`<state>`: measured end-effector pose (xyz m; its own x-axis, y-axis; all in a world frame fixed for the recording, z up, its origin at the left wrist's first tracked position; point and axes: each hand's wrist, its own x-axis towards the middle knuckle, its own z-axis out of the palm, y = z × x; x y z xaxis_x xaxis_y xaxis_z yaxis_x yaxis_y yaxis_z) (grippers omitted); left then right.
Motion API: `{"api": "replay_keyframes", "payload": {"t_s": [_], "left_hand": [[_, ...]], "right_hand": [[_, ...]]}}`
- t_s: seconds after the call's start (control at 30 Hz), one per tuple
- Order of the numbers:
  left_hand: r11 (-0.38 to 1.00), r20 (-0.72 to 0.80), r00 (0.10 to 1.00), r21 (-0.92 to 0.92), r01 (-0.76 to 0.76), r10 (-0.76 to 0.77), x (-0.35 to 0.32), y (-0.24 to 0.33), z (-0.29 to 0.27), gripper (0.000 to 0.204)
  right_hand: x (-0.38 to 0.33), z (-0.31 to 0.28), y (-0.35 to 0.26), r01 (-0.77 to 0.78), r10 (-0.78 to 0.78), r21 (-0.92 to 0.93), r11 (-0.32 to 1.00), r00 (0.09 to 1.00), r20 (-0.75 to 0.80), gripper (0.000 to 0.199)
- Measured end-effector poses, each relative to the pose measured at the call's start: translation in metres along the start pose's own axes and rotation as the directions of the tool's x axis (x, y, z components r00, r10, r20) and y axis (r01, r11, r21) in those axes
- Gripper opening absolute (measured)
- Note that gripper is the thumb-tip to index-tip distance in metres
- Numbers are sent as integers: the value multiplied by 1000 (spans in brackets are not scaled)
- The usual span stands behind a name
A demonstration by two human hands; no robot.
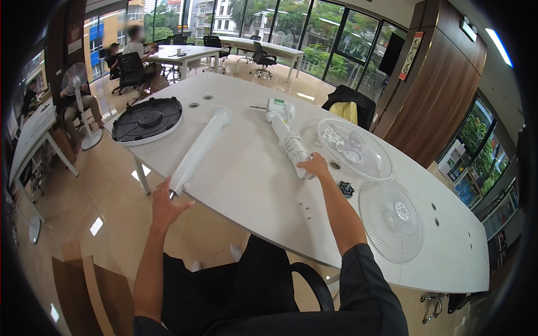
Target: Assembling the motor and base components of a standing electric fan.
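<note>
The left hand (166,204) is by the near end of a long white pole (200,147), with its thumb spread wide apart from its fingers, and I cannot tell if the fingers touch the pole. The pole lies on the white counter (252,190), slanting from the near edge up to the right, and a little white knob (186,186) is beside its low end. The right hand (314,166) is closed around the low end of a white fan neck (292,147). A white cord (291,144) is wound around the neck, and the fan head (278,106) at its far end has a thin metal rod (258,107) poking out to the left. Past the pole, on the left, lies a round black base (147,120) with a white rim. To the right of the neck is a round fan cage (379,166) with a see-through blade (354,144) in it, and nearer is a round white grille (386,235). A dark knobby ring (346,189) sits just beside the grille, and some tiny screws (307,217) lie near the right arm
</note>
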<state>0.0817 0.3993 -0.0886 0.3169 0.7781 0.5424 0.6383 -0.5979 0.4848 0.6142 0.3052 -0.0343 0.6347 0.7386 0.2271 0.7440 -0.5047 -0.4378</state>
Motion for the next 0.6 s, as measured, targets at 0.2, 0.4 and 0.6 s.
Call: {"api": "replay_keyframes", "payload": {"t_s": [0.2,0.4,0.6], "left_hand": [[993,24,995,-69,96,-94,-30,-18,-28,94],[979,-151,981,-182,93,-121,-48,15,-46,83],[925,-255,938,-354,136,-235,-98,78,-36,66]], "right_hand": [[-30,28,-85,-25,25,-4,1000,992,127,82],[-98,46,-160,-84,80,52,995,995,61,77],[-183,25,-192,-96,88,86,992,992,87,76]]}}
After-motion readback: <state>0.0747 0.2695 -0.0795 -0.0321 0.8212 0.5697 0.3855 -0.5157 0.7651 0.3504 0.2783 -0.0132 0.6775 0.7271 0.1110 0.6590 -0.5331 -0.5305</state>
